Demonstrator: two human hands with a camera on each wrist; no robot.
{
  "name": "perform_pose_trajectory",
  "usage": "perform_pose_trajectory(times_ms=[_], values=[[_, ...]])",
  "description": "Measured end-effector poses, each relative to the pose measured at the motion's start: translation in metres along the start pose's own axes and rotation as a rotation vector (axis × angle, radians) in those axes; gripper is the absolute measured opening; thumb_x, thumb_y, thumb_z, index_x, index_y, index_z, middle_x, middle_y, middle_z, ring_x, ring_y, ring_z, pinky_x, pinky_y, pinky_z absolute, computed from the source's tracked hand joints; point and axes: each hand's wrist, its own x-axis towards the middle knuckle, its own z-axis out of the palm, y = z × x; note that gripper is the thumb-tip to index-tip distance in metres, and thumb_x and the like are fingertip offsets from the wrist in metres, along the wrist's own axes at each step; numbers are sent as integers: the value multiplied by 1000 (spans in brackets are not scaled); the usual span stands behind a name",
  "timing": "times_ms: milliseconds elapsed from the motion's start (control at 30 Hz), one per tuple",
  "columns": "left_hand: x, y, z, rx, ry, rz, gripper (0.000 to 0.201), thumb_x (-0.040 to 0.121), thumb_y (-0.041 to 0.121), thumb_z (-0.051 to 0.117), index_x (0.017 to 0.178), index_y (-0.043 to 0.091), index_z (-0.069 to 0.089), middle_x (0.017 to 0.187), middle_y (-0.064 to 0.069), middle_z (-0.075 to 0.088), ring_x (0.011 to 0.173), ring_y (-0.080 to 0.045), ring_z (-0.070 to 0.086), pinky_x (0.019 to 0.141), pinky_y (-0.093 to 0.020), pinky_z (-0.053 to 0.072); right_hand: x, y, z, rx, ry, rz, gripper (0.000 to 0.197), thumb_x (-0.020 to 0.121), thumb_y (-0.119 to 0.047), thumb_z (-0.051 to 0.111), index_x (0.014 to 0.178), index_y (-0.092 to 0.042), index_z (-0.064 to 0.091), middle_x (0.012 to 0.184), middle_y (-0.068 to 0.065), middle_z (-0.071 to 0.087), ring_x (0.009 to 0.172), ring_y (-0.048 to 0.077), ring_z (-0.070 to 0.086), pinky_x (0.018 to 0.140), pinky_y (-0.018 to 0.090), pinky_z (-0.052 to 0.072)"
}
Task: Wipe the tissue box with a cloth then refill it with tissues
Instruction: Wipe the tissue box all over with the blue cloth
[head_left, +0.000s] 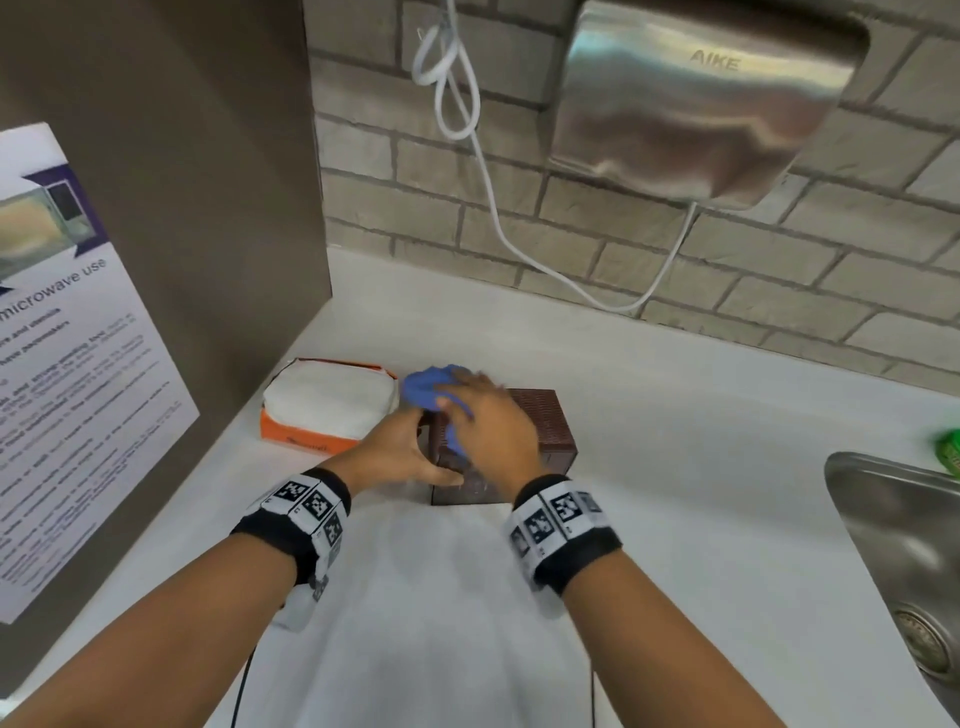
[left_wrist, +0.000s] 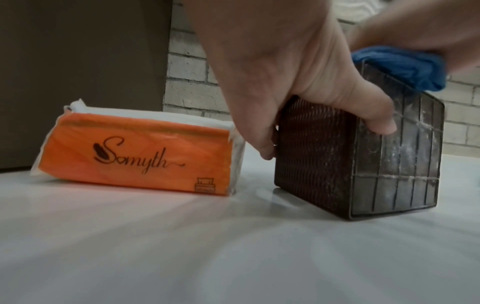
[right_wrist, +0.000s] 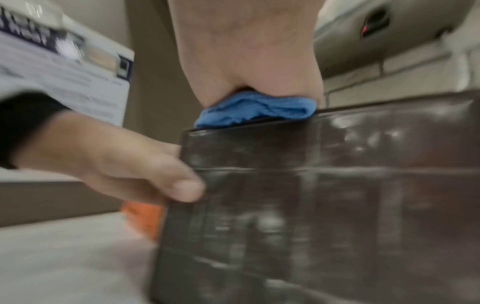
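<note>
The brown tissue box (head_left: 540, 431) stands on the white counter (head_left: 675, 467), just beside the orange pack of tissues (head_left: 324, 405). The left hand (head_left: 400, 452) grips the box at its near left corner, the thumb lying on the front side. The right hand (head_left: 488, 415) is curled over a blue cloth (head_left: 431, 387) and presses it on top of the box.

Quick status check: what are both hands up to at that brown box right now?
Left hand grips brown tissue box, steadying it. Right hand presses blue cloth on box top. Orange tissue pack beside, untouched. Nothing in the way.
</note>
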Motion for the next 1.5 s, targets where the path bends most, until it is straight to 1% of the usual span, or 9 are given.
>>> perform_pose_trajectory(times_ms=[133,367,467,600,833,1033,1233,1367,1500], values=[[-2,0,3,-62,3,6,104,55,24,94,142,27,37,129,15,55,120,1,52,99,-16,40,5,39,-39,21,58,328,27,99,-18,42,115,-9,62,115,12,63,106,28,58,75,24,37],[-2,-1,1,-55,6,27,86,63,14,90,131,29,41,121,20,55,114,5,52,94,-7,40,-15,-9,10,-43,-10,44,33,98,-24,45,126,-15,59,142,3,50,131,24,45,92,36,48],[-4,2,5,-89,18,40,88,62,16,91,134,28,42,126,16,57,117,9,51,93,-5,40,3,2,-2,98,-9,152,32,97,-25,48,126,-16,59,115,12,63,106,29,62,84,37,53],[-3,2,8,-112,35,53,103,53,26,94,141,21,40,130,8,59,122,-5,54,103,-23,42,24,2,-13,-35,-57,213,35,100,-28,42,118,-4,59,114,18,62,110,33,56,89,37,42],[0,-3,5,-81,15,41,62,67,-5,83,106,33,54,103,18,61,92,18,57,79,-6,42,-18,-17,13,-130,-42,39,34,93,-12,51,126,-11,58,134,6,54,120,27,53,77,32,47],[-2,1,5,-124,5,42,95,59,15,93,138,25,41,127,12,58,120,5,53,100,-17,43,14,14,-12,-2,-87,162,28,95,-18,52,118,-5,62,123,17,61,111,32,57,91,36,46],[3,-1,6,-85,-21,25,105,54,27,94,143,27,36,132,11,56,126,-4,50,107,-25,40,-2,59,-32,28,160,504,34,99,-26,43,124,-8,57,124,14,62,111,31,58,90,27,42],[6,-2,7,-54,-2,32,88,60,13,92,132,26,43,119,14,60,114,4,55,93,-8,42,-6,9,6,-248,106,350,35,99,-24,37,127,-16,56,146,8,44,133,38,38,112,51,27],[8,-3,5,-11,26,16,44,78,-6,74,87,30,52,82,13,58,82,-7,58,63,-1,43,-12,-24,25,-92,26,127,35,94,-21,42,119,-15,65,147,4,45,135,33,37,117,50,13]])
